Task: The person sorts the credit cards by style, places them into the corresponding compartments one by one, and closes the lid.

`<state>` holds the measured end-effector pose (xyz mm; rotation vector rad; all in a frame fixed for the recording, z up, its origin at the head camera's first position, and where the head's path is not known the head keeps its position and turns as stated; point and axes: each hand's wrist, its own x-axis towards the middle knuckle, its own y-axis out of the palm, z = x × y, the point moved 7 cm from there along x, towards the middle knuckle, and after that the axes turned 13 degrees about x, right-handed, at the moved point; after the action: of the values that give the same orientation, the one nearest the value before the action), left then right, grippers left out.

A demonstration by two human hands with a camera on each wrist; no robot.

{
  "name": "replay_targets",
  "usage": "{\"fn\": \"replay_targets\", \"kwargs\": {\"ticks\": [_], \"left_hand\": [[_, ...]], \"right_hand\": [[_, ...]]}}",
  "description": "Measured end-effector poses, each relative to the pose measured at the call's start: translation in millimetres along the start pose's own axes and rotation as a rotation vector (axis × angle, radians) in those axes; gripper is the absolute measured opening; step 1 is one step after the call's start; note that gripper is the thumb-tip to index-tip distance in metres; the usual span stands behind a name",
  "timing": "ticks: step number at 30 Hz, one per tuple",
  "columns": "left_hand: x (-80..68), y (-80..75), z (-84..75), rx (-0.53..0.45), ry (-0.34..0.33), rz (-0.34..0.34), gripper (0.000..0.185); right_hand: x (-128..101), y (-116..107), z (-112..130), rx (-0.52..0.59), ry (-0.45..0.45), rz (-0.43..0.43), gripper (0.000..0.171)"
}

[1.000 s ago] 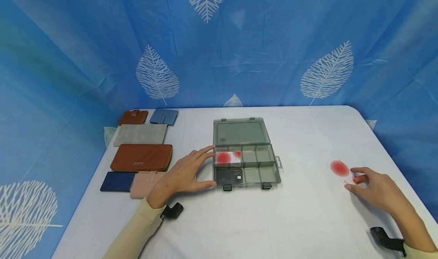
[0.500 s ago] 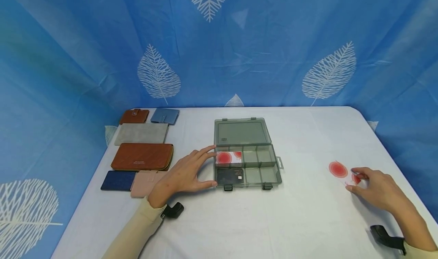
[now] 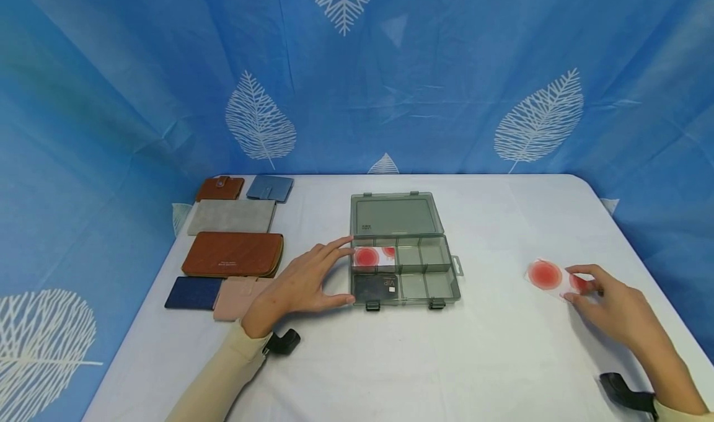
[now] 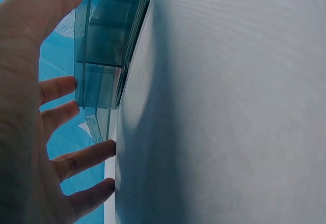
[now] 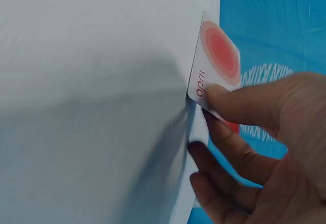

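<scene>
My right hand (image 3: 616, 301) pinches a white card with red circles (image 3: 545, 275) between thumb and fingers, over the right side of the table. In the right wrist view the card (image 5: 220, 51) stands tilted, its lower edge close to the cloth. My left hand (image 3: 301, 285) rests with spread fingers at the left side of a grey-green divided plastic box (image 3: 413, 285). Its thumb and fingertips touch or nearly touch the box wall. The box's lid (image 3: 396, 216) lies back, opened. Inside are another red-circle card (image 3: 366, 257) and a black VIP card (image 3: 370, 287), in the left compartments.
On the left lie a brown wallet (image 3: 233, 253), a grey wallet (image 3: 231, 216), a dark blue one (image 3: 193, 292), a pink one (image 3: 237, 298), a small brown one (image 3: 220, 188) and a light blue one (image 3: 270, 188). A blue curtain (image 3: 435, 87) hangs behind the white table (image 3: 480, 360).
My right hand has shifted the pinched card slightly left and raised it a little from the table. My left hand has stayed at the box.
</scene>
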<state>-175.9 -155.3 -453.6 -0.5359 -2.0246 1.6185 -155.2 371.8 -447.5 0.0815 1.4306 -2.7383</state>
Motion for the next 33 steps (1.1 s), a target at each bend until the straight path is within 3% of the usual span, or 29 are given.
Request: {"fn": "replay_targets", "kwargs": {"ticks": [6, 14, 24, 33], "left_hand": [[0.1, 1.3, 0.2, -0.007, 0.003, -0.005, 0.091], [0.5, 0.5, -1.5, -0.01, 0.005, 0.001, 0.092], [1.9, -0.4, -2.8, -0.012, -0.005, 0.021, 0.093], [0.4, -1.9, -1.1, 0.01, 0.009, -0.003, 0.093]], "right_hand": [[3, 4, 29, 0.055, -0.068, -0.081, 0.04], [14, 7, 89, 0.147, -0.271, -0.176, 0.042], [28, 31, 165, 0.206, -0.469, -0.108, 0.04], [43, 72, 210, 0.256, -0.54, 0.011, 0.035]]}}
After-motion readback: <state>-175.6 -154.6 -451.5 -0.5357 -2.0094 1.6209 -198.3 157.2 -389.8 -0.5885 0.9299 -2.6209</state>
